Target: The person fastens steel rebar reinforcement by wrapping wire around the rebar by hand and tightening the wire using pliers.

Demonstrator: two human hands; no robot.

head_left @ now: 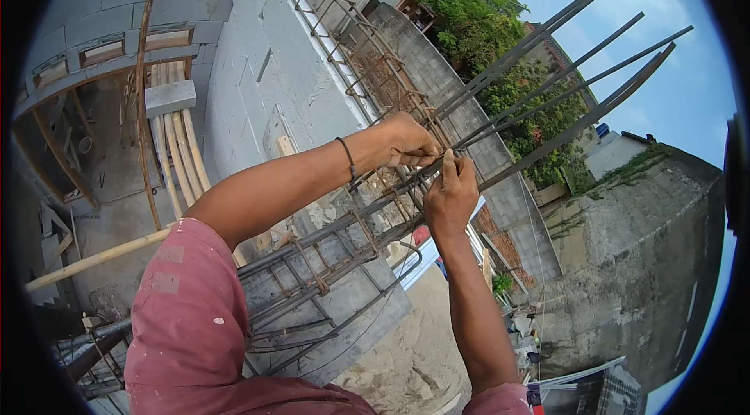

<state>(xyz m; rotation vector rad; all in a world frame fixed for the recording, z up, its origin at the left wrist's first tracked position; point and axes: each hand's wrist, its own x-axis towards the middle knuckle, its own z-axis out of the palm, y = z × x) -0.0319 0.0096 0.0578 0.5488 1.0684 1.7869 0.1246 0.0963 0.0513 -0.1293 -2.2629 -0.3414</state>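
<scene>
My left hand (408, 140), with a dark band on its wrist, reaches over from the left to the rebar cage (375, 237). Its fingers are pinched together by the upper bars. Just right of it, my right hand (451, 192) comes up from below, thumb and index finger pressed together at the same joint. Whatever the fingertips hold is too small to make out. Several long steel bars (566, 71) stick out past my hands toward the upper right. Tied rings (320, 284) cross the cage nearer to me.
A light block wall (273, 55) carries another rebar cage (336, 32) along its top. On the left, wooden poles (180, 145) lie under a loose block (170, 98). Far below are sand (406, 345) and debris. A weathered concrete wall (633, 259) rises at right.
</scene>
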